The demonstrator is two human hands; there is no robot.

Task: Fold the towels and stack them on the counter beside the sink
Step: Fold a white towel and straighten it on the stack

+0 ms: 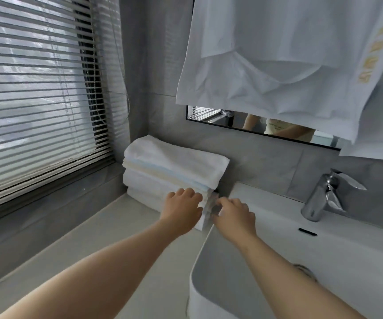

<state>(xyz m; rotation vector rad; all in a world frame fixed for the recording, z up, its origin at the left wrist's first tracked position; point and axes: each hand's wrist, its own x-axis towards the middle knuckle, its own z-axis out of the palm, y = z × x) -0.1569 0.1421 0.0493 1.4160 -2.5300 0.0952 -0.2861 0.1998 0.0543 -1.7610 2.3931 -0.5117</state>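
Towel stack (172, 171): folded, on counter (107, 229) in corner between window blinds (36, 88) and sink (266, 238); long axis running from wall toward viewer-right. Near end hidden behind left hand (181, 209), fingers curled against stack; grip unclear. Right hand (235, 215) at stack's corner, blurred, fingertips tucked, closure indeterminate.

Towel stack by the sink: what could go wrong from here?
1. The towel stack sits at the counter's sink-side edge; a nudge from either hand, left or right, could tip its near corner into the basin.
2. Pushing only at the near end may skew the layers.
3. The hanging cloth hides most of the mirror, so it offers little check.
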